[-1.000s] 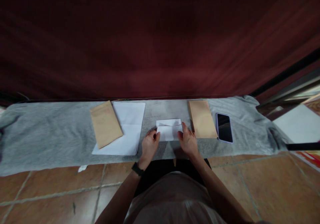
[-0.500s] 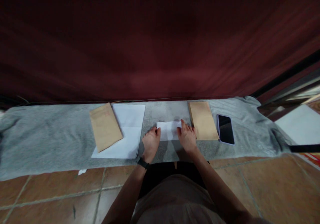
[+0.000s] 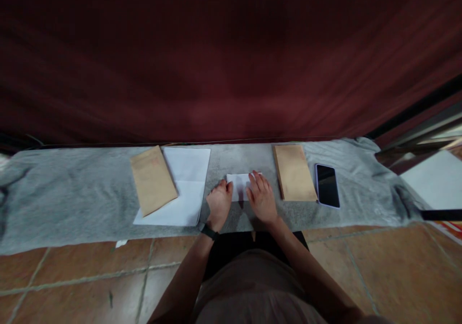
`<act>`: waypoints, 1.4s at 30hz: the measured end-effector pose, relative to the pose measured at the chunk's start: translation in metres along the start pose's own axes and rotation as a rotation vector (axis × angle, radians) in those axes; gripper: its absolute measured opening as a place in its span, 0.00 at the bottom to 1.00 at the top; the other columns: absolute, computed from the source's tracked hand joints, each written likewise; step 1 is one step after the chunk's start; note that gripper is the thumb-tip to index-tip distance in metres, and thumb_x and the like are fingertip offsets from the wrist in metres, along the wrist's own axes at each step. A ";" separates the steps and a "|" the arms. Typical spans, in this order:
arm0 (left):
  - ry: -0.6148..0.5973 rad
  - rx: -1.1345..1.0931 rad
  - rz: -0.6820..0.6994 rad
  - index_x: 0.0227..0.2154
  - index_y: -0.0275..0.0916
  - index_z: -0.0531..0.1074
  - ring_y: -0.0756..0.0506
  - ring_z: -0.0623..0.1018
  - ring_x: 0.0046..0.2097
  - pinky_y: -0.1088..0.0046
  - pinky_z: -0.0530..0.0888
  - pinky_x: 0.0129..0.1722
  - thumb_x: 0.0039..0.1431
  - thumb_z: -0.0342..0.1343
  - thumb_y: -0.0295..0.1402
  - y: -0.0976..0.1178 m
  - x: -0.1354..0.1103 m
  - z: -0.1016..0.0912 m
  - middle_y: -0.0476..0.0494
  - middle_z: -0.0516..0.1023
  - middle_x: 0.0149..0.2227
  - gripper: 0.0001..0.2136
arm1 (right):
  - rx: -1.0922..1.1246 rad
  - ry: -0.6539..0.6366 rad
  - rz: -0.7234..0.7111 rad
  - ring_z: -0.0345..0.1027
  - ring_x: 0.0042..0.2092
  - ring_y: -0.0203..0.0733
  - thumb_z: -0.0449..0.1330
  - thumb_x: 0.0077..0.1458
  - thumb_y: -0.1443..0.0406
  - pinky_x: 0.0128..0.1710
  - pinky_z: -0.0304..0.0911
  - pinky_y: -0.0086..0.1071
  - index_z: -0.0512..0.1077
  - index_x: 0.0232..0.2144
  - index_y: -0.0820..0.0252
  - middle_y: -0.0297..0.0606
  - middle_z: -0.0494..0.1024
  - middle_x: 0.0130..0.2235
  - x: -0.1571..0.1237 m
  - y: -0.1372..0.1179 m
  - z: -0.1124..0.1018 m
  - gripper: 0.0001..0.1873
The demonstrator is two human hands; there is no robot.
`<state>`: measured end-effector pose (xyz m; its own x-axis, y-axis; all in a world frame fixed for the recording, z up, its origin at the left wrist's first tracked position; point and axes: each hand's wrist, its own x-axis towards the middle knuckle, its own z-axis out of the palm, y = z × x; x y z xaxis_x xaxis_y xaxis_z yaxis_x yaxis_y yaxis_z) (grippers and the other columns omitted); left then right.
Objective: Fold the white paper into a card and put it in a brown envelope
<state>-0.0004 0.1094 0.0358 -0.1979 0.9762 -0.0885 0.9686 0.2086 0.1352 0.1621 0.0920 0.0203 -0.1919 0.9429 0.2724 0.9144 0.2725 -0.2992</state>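
A small white folded paper [image 3: 238,182] lies flat on the grey cloth in front of me. My left hand [image 3: 219,202] is at its left edge, fingers curled and thumb against the paper, pinching that edge. Over the paper's right part, my right hand [image 3: 263,200] lies flat with its fingers stretched out, hiding that end. Just right of this hand is a stack of brown envelopes [image 3: 295,174]. To the left of my left hand rest larger white sheets [image 3: 189,179], partly covered by another brown envelope [image 3: 153,180].
A phone [image 3: 327,186] with a dark screen lies right of the envelope stack. The grey cloth [image 3: 79,189] covers a long narrow surface against a dark red curtain [image 3: 231,73]. Tiled floor [image 3: 86,276] shows at the near side, with a white scrap [image 3: 121,243] by the cloth's edge.
My right hand has slid left from the paper's right edge onto the paper, its fingers now flatter. My left hand stays at the left edge.
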 end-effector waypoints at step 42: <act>0.072 -0.031 0.458 0.72 0.29 0.48 0.41 0.48 0.75 0.56 0.48 0.73 0.72 0.41 0.47 -0.015 -0.048 0.028 0.34 0.51 0.73 0.33 | -0.083 0.014 0.053 0.51 0.71 0.55 0.41 0.72 0.61 0.67 0.52 0.54 0.53 0.70 0.73 0.59 0.58 0.70 -0.041 0.015 0.018 0.31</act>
<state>-0.0012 0.0575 0.0109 0.2379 0.9697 0.0557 0.9540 -0.2440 0.1741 0.1769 0.0612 -0.0117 -0.1382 0.9526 0.2709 0.9496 0.2052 -0.2371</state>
